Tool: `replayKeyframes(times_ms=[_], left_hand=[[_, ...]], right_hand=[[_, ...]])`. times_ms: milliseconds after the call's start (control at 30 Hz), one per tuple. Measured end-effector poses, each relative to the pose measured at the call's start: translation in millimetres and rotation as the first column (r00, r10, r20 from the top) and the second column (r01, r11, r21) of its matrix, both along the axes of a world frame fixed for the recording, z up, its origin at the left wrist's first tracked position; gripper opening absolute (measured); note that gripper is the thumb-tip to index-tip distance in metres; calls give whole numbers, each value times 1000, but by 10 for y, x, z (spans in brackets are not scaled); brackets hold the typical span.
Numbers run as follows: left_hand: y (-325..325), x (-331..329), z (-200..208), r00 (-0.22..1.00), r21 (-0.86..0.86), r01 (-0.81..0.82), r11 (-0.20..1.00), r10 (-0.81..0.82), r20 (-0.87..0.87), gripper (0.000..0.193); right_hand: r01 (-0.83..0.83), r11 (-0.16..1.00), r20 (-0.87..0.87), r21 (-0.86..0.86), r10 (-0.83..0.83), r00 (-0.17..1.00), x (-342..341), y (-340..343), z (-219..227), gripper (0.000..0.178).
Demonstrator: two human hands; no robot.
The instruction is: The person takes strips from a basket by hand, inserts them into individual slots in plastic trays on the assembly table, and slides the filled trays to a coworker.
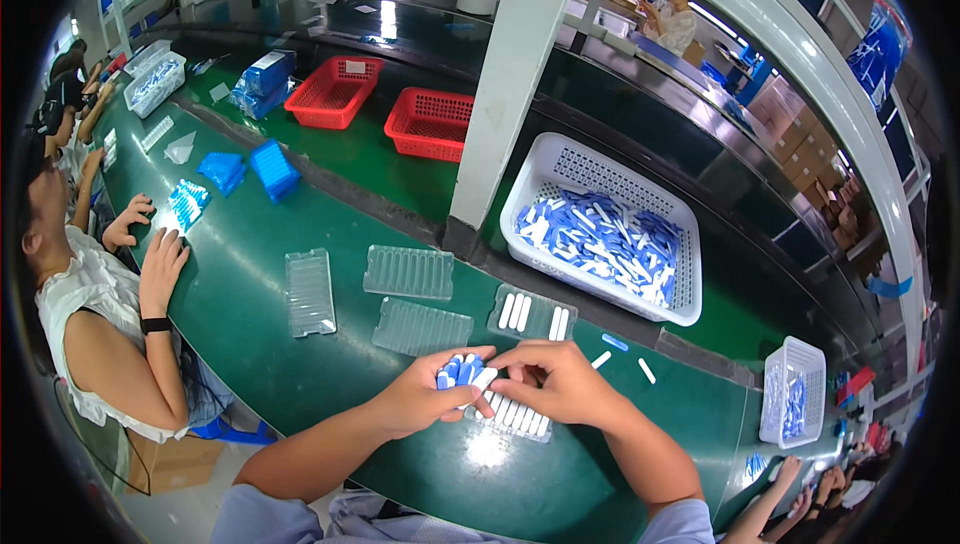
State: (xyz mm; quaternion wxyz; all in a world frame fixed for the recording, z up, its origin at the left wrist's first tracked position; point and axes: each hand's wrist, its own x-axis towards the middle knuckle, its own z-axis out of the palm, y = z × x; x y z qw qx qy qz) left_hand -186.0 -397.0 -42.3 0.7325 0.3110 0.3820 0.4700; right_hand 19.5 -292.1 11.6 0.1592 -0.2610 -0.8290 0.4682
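Observation:
My left hand [420, 396] is closed around a bunch of small blue-and-white plastic sticks [460, 370], their ends showing above the fingers. Close against it, my right hand [562, 381] has its fingers curled in a pinch beside a white stick end; whatever lies between those fingertips is hidden. Below both hands lies a clear plastic tray [543, 437] with a row of white sticks [515, 417] in its grooves, partly covered by my fingers. Farther off, a second clear tray [539, 318] holds several white sticks in two groups, with a gap between.
Clear trays [408, 272] without sticks lie ahead to the left. A white basket [690, 274] heaped with blue-and-white sticks [600, 239] stands beyond, beside a white post [500, 94]. Loose sticks [647, 371] lie to the right. A co-worker [110, 314] sits at left.

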Motion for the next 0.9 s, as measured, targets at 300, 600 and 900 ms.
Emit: replayKeyframes(times_ms=[300,600,900], left_hand=[[37,-40,-9,988,-47,107,993,-100,122,33],[25,4,22,993,26,-84,996,86,-84,27],[12,21,55,994,46,-36,998,40,-98,21]], right_hand=[[-152,840,-31,521,197,980,52,109,-39,13],[113,950,-227,-290,-183,957,81,-30,-257,25],[128,825,-37,-551,-177,984,13,39,-180,13]])
